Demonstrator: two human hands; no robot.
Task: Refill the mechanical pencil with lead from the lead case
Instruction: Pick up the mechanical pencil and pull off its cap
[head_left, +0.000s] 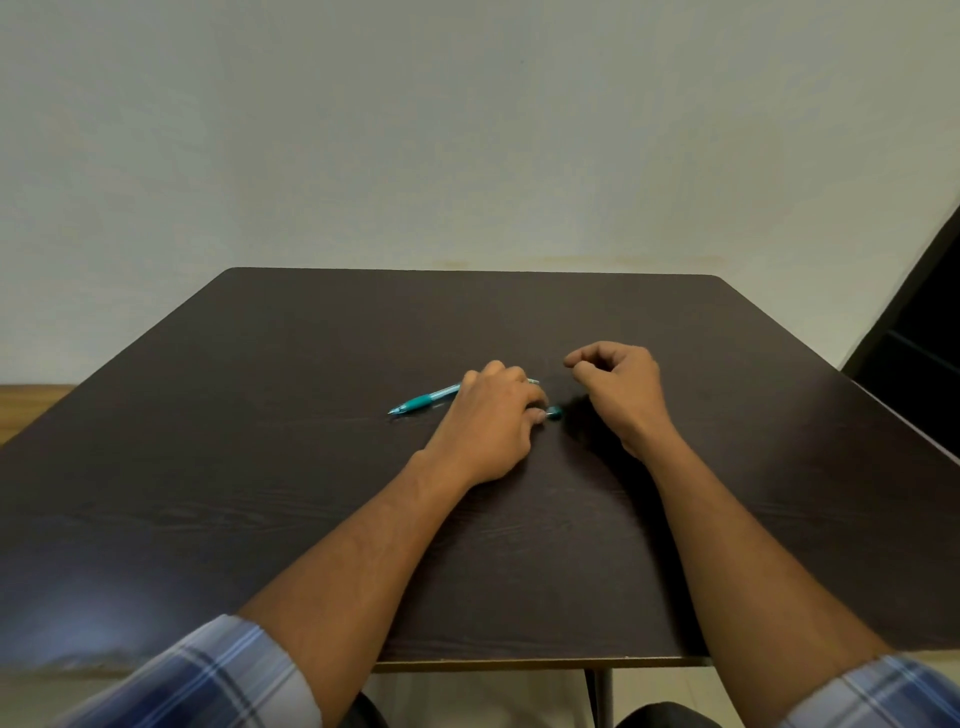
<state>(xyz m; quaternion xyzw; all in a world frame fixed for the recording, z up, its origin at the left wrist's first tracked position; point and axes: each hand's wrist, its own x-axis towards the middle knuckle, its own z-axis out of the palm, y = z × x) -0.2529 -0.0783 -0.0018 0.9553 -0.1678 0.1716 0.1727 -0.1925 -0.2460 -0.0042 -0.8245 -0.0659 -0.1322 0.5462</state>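
A teal mechanical pencil (423, 401) lies on the dark table (260, 467) with its tip pointing left. My left hand (491, 421) lies over the pencil's rear half, fingers curled down around the barrel. A small teal cap-like piece (555, 413) sits on the table just right of that hand's fingertips. My right hand (621, 392) hovers to the right with its fingers curled. Its thumb and forefinger tips are close together, and I see nothing between them. No lead case is visible.
The table's far edge meets a pale wall (467, 130). A dark door or panel (919, 332) stands at the right. The near table edge (519, 662) runs just above my plaid sleeves.
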